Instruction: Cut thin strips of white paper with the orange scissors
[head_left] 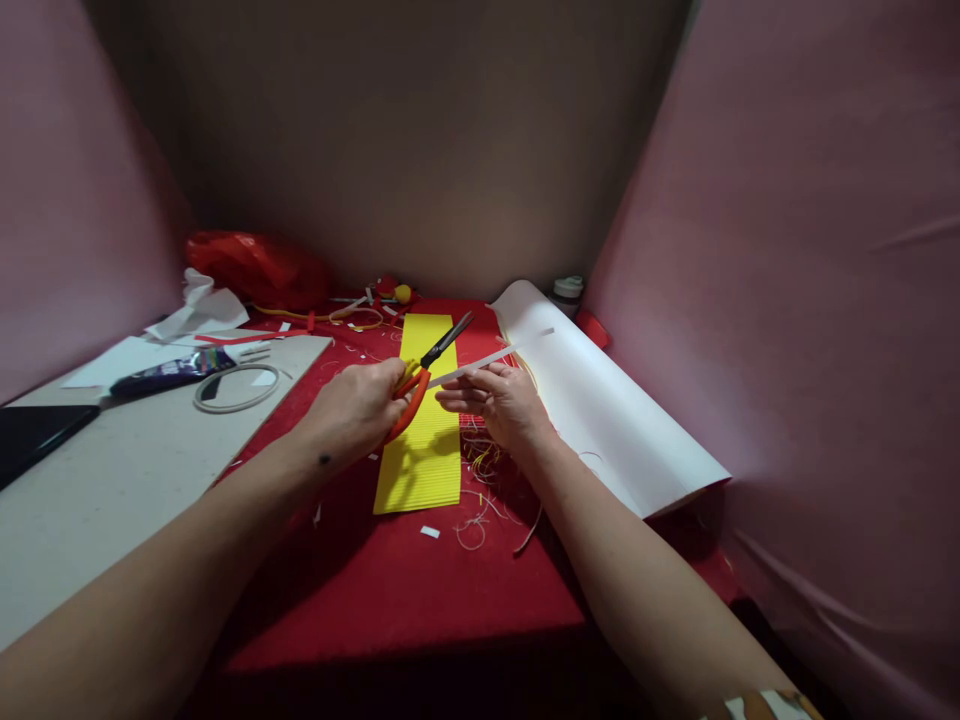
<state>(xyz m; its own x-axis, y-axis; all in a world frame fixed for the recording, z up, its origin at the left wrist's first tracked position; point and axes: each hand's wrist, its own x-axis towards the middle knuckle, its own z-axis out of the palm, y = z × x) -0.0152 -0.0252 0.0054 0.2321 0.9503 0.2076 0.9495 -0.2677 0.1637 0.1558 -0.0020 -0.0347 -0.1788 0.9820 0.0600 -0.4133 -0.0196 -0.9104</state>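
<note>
1. Nearest me, the red-covered counter carries a small white scrap and, a little farther in, a tangle of thread; from these I judge that some cutting is done.
2. Under the hands lies a yellow ridged sheet, flat, its visible edges straight; part of it is covered from my view.
3. Above it, my left grip is wrapped around the handles of the scissors. The blades point away and to the right, close together, clear of the strip as I see it, so I judge no cut is under way.
4. My right grip is narrow, pinching the thin pale strip between thumb and fingers.
5. The strip slants across: its nearer end sits just beside the scissor handles, and its farther end sticks out past the right fingertips, over the curled white sheet. Whether the left fingers touch it too, I cannot tell.
6. The strip is one long piece; how much cutting is left, I cannot tell.
7. Farthest off, at the back left, sits a red bag, well apart from both grips.
</note>
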